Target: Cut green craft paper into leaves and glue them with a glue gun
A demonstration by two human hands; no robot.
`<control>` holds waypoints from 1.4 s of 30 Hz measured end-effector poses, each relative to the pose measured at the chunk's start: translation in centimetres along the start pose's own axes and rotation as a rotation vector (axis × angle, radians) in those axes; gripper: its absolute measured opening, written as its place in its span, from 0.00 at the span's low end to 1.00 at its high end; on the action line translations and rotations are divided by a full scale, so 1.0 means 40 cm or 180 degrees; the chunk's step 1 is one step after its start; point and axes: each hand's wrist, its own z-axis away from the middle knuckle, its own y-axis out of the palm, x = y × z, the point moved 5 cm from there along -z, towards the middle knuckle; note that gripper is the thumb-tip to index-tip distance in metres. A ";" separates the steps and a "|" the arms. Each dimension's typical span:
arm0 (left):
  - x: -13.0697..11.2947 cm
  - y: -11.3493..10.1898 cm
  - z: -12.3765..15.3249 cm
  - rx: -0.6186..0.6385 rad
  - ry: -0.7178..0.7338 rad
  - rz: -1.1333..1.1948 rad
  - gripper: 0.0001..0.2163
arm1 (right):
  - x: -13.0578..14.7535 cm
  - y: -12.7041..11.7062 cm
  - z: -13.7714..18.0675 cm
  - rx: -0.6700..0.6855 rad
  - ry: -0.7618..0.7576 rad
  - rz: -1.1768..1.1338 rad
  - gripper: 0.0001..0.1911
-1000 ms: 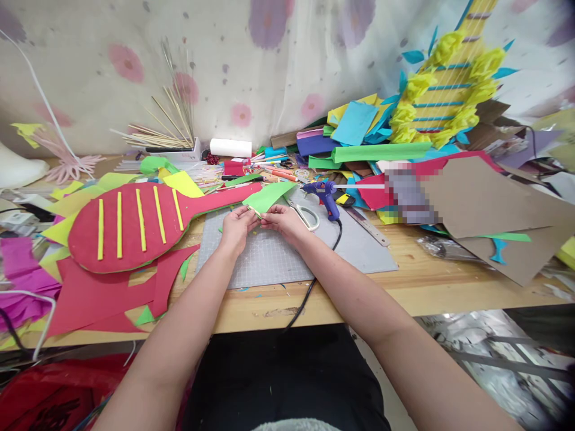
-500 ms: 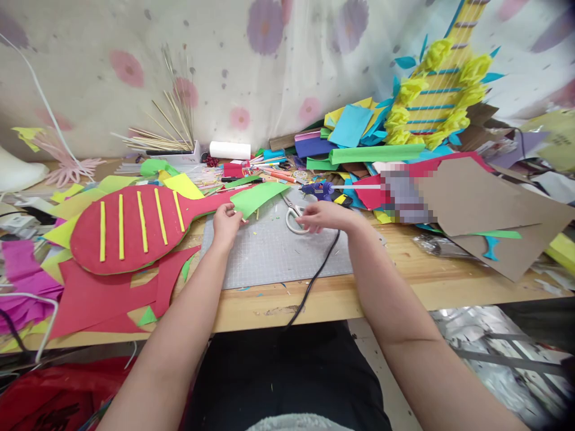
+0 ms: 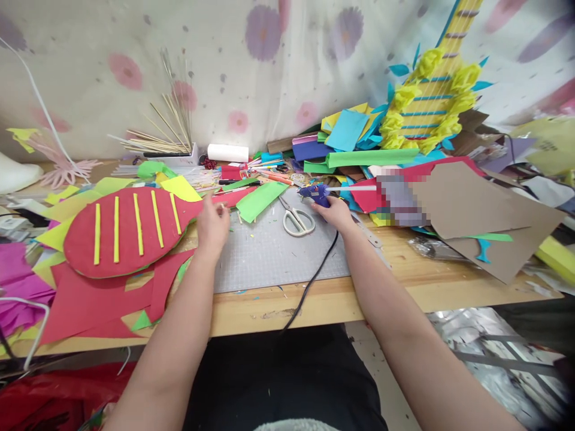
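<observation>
Fingers [image 3: 326, 205] of the right hand [image 3: 336, 214] are closed around the grip of a blue glue gun [image 3: 313, 191], which lies at the far edge of a grey cutting mat [image 3: 269, 257] with its nozzle pointing left. The gun's black cord [image 3: 314, 275] trails from under that hand, across the mat and over the near edge of the wooden tabletop [image 3: 404, 281].

The left hand [image 3: 212, 226] hovers at the mat's left edge, fingers loosely curled with the tips drawn close together. From here I cannot tell whether they pinch anything. They sit just beside the narrow neck of a red paddle-shaped cutout [image 3: 130, 230] with five yellow stripes, which lies flat to the left on scraps of red, yellow and green paper.

Between the two hands lie a green paper strip [image 3: 260, 200], set at a slant on the mat's far side, and a pair of white-handled scissors [image 3: 296, 221], closed, just left of the glue gun. A metal ruler [image 3: 371, 234] lies near the right wrist.

Farther right, sheets of brown cardboard [image 3: 476, 209] cover that end of the tabletop. Behind them a heap of coloured paper rises to a yellow guitar-shaped piece [image 3: 431, 102] with blue bars, leaning on the flowered curtain. At the back left stand a bundle of thin sticks [image 3: 166, 134] and a white roll [image 3: 228, 153].
</observation>
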 end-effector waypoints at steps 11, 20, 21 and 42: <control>0.028 0.084 0.035 0.0948 -0.1226 0.1265 0.09 | 0.114 0.028 0.103 0.1345 -0.0502 -0.2549 0.20; 0.029 0.113 0.078 0.1658 -0.1644 0.1024 0.13 | 0.148 0.057 0.138 0.2031 -0.0556 -0.1837 0.24; 0.030 0.114 0.079 0.1676 -0.1655 0.1019 0.13 | 0.149 0.057 0.139 0.2051 -0.0563 -0.1814 0.24; 0.033 0.122 0.086 0.1834 -0.1624 0.0939 0.13 | 0.144 0.068 0.136 0.1995 -0.0526 -0.1779 0.23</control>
